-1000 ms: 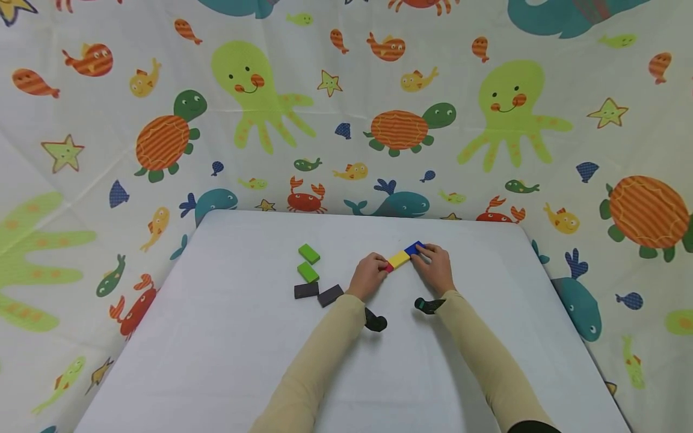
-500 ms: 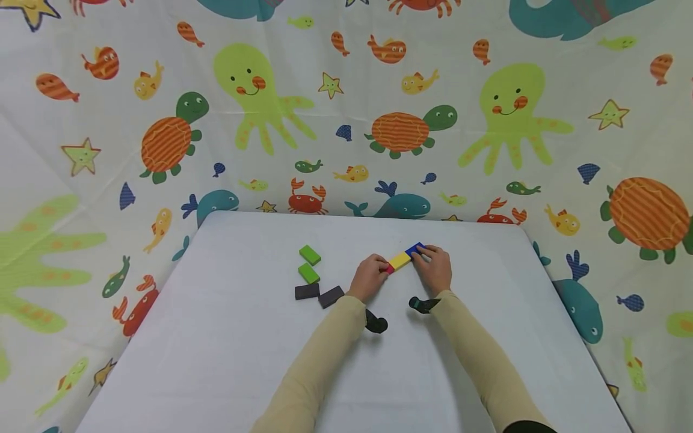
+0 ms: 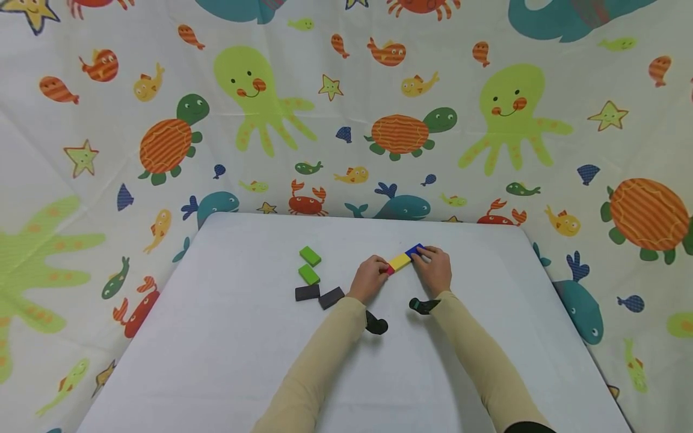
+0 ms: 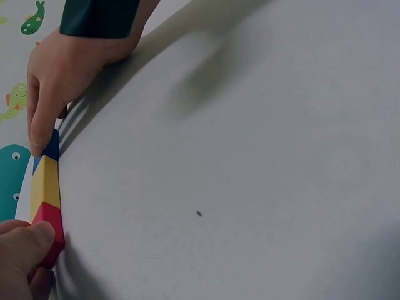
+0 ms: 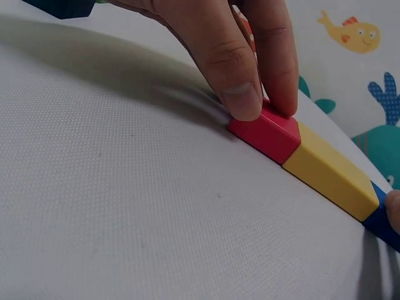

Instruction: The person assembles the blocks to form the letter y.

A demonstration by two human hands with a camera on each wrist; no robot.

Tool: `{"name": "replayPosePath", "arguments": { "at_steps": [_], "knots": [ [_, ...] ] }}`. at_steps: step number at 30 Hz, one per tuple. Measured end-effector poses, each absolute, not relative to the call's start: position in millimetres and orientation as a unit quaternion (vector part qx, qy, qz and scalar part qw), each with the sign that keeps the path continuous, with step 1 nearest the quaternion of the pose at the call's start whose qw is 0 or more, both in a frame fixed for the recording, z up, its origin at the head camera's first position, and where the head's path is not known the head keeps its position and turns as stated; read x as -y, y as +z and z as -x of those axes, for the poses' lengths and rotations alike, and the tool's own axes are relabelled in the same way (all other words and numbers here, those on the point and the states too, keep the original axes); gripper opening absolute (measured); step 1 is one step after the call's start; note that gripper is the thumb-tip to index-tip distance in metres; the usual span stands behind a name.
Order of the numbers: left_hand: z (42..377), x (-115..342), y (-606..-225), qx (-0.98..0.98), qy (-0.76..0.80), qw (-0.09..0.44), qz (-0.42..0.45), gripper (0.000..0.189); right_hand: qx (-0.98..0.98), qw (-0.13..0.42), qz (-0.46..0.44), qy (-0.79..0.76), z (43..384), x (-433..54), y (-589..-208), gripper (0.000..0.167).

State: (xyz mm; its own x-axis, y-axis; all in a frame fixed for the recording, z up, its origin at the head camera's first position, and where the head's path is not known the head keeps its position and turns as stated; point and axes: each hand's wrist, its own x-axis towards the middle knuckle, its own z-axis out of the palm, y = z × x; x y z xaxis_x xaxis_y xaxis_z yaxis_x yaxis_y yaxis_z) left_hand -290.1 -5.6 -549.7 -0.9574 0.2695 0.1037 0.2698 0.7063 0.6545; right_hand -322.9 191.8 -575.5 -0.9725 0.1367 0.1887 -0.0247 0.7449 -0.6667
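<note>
While both hands pinch the ends of the block row, almost no change against the earlier frames. Left hand [image 3: 369, 278] pinching red block [image 5: 267, 132] at near-left end, thumb and finger curled on it. Right hand [image 3: 435, 269] pinching blue block [image 3: 414, 249] at far-right end. Yellow block [image 3: 399, 260] between, touching both. Row flat on white table [image 3: 216, 337], same spot, unmoved. Probably aligning or squeezing the row tight. Left of row: two green blocks [image 3: 309, 264], then two dark blocks [image 3: 318, 294] nearer, untouched.
</note>
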Motion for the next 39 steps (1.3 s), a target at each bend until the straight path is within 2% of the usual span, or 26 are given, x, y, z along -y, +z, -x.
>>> {"name": "replayPosePath", "arguments": {
  "at_steps": [14,27,32,39],
  "knots": [
    [288,14,-549,0.917,-0.365,0.006,0.163,0.027,0.921,0.133,0.023,0.366,320,-187,-574,0.043],
    [295,41,-545,0.922,-0.356,0.052,0.145,0.023,0.928,0.158,-0.144,0.304,303,-170,-578,0.033],
    [298,58,-542,0.923,-0.355,0.062,0.131,0.022,0.934,0.139,-0.17,0.283,295,-162,-580,0.03],
    [305,85,-534,0.932,-0.339,0.072,0.108,0.023,0.938,0.131,-0.16,0.278,287,-157,-579,0.03]
  ]
}}
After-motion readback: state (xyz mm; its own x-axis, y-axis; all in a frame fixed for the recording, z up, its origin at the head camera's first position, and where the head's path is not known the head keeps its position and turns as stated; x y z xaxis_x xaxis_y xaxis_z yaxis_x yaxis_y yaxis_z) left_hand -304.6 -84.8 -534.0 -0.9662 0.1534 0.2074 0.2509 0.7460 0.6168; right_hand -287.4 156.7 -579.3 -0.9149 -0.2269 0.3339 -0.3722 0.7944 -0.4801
